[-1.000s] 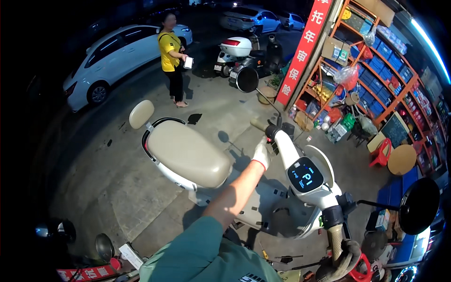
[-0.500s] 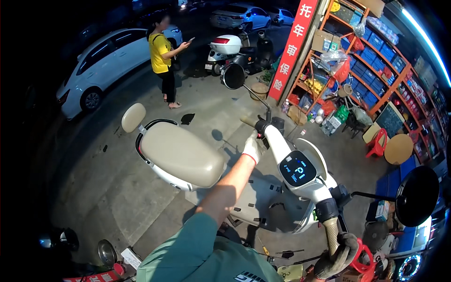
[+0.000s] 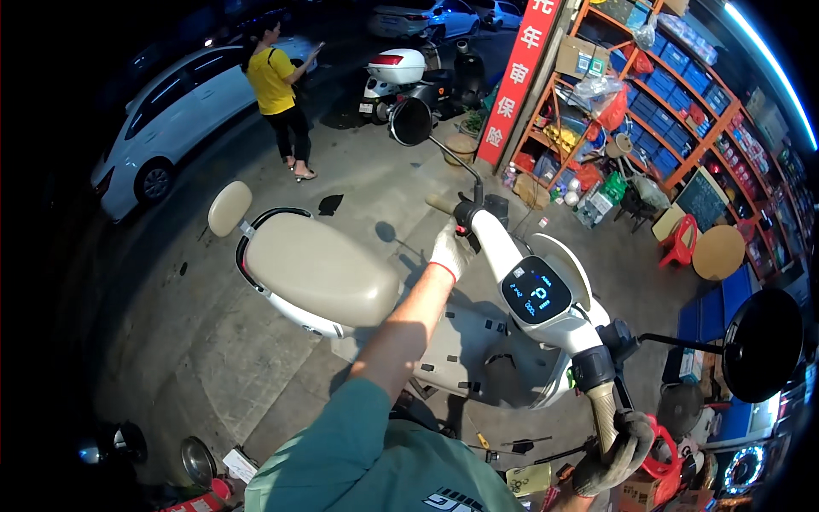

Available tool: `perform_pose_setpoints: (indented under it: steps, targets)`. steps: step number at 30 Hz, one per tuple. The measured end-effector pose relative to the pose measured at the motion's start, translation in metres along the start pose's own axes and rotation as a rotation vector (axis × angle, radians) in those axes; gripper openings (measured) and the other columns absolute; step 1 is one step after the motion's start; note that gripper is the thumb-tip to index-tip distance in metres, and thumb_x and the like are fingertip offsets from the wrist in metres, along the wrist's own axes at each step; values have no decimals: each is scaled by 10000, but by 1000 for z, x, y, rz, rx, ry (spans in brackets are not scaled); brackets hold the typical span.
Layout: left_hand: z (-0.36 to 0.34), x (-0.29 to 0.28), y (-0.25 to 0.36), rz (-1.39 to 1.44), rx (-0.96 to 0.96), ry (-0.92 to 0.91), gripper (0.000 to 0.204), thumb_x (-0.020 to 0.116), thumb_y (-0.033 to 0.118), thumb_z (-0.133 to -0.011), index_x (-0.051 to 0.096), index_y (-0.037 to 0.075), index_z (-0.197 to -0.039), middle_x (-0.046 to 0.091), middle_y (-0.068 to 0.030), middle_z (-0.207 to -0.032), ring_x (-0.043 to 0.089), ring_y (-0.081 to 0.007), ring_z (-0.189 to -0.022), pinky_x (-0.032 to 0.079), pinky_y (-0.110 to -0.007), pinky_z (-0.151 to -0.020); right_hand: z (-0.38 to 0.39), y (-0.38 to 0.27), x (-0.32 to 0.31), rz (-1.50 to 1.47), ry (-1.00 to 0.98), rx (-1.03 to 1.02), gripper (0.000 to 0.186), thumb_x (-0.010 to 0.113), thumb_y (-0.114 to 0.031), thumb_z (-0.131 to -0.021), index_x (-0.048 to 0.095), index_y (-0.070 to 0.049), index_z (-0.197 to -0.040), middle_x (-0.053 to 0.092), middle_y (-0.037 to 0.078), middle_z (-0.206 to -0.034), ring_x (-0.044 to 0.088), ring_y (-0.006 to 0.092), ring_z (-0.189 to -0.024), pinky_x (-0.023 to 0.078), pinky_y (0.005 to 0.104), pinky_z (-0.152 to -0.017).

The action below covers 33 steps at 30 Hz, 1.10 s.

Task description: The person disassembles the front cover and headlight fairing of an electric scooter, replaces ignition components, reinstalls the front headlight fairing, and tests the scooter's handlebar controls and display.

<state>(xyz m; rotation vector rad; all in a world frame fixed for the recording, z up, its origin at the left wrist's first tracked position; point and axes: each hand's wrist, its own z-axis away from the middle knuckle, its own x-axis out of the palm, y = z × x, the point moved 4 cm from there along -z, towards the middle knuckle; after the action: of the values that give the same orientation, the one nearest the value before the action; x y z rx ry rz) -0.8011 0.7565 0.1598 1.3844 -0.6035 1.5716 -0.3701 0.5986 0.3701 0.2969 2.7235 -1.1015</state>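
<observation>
A white electric scooter with a lit dashboard stands in front of me. My left hand, in a white glove, touches the switch housing inboard of the left handlebar grip; its fingertips are partly hidden there, beside a small red button. In a dark grey glove, my right hand is wrapped around the lower end of the beige right grip, by the brake lever. The beige seat lies left of my left forearm, with a backrest behind it.
Round mirrors stick out on the left and right. A person in a yellow top is near a white car; another scooter is parked beyond. Orange shelves, a red stool and a round tabletop are at right.
My view has shifted slightly, so the scene sits a little further left and up. The person in yellow has taken a step. Both my hands keep their places on the handlebar.
</observation>
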Motion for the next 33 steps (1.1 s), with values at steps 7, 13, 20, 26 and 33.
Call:
perform_pose_setpoints:
  steps: [7,13,20,26,33]
  targets:
    - [3,-3,-9,58,-46,-39,348,439,359,-999,508,63,-1169,596,-116,-1180,578,-260,-1117,452,-425,-997,-6,-4,5,-158,129,162,193,423,-174,-880,458,15,-886,519,175,-879,517,238,-795,455,333,-767]
    - [4,7,-10,93,6,-9,404,423,358,-1000,481,45,-1249,578,-113,-1228,559,-257,-1156,431,-420,-1026,-5,2,2,-162,62,85,235,423,-212,-925,478,16,-921,530,155,-904,520,241,-842,441,344,-798]
    - [-13,-11,-1,-22,-75,-103,494,383,397,-981,455,61,-1336,486,-167,-1385,440,-328,-1289,311,-472,-1109,-8,2,3,-283,121,134,160,470,-138,-872,502,15,-833,563,169,-855,536,226,-793,455,341,-767]
    - [6,8,-6,-21,-121,-51,531,418,425,-964,485,36,-1319,490,-156,-1390,465,-317,-1285,332,-491,-1099,-13,1,-12,-272,61,168,159,481,-100,-846,564,34,-823,607,182,-883,565,228,-821,477,342,-772]
    - [27,25,-25,-293,-12,81,452,415,408,-961,588,73,-1209,618,-130,-1220,577,-321,-1155,486,-506,-969,-13,14,-31,-380,-54,192,147,542,-92,-855,616,20,-914,638,161,-945,637,266,-851,504,342,-758]
